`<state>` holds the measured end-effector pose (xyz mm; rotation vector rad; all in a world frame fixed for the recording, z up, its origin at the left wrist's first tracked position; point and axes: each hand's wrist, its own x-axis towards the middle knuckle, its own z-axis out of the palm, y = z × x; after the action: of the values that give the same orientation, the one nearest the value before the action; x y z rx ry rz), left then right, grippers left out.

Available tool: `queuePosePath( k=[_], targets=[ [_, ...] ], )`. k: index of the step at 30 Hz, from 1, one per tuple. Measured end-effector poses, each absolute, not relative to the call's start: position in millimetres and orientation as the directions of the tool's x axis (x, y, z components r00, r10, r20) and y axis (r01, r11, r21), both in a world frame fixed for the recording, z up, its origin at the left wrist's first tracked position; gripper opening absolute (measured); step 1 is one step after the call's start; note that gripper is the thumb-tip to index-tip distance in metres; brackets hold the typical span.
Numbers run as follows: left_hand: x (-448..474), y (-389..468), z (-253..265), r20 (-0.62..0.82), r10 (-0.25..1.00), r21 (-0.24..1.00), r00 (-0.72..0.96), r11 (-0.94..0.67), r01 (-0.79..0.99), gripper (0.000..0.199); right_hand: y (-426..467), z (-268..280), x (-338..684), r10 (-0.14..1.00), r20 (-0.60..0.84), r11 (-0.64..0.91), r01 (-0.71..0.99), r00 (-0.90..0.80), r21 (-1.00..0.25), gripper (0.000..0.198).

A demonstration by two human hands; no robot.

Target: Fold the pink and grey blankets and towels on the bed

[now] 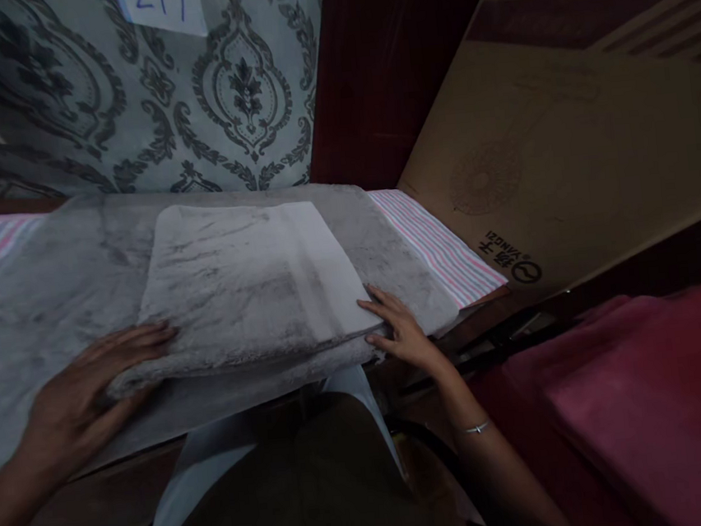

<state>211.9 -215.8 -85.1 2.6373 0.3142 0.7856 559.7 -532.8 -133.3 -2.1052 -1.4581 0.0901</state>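
Note:
A folded grey plush cloth (234,282) lies in front of me, with a paler, smooth band along its right side. Under it spreads a larger grey plush cover (33,318). My left hand (83,392) is at the folded cloth's front left corner, fingers stretched over the top and thumb below, with the fuzzy edge between them. At the front right corner rests my right hand (400,328), its fingers spread apart and the tips touching the cloth's edge. A thin bracelet (478,428) circles the right wrist.
Pink-and-grey striped fabric (435,242) shows beyond the cover. A large cardboard box (574,134) stands at the right, near a dark red panel (363,71). Red cloth (661,398) lies lower right. Patterned wallpaper (247,91) bears a paper label (161,7).

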Motion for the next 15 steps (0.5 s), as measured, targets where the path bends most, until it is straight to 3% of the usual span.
queuePosePath(
  k=[5,15],
  targets=[
    [225,-228,-63,0.33,0.613,0.614,0.718,-0.717,0.33,0.045,-524,-136,546,0.84,0.355,-0.233,0.864,0.41,-0.447,0.061],
    [239,-229,-53,0.329,0.726,0.689,0.604,-0.622,0.372,0.05,-503,-155,534,0.687,0.569,-0.164,0.86,0.451,-0.484,0.067]
  ],
)
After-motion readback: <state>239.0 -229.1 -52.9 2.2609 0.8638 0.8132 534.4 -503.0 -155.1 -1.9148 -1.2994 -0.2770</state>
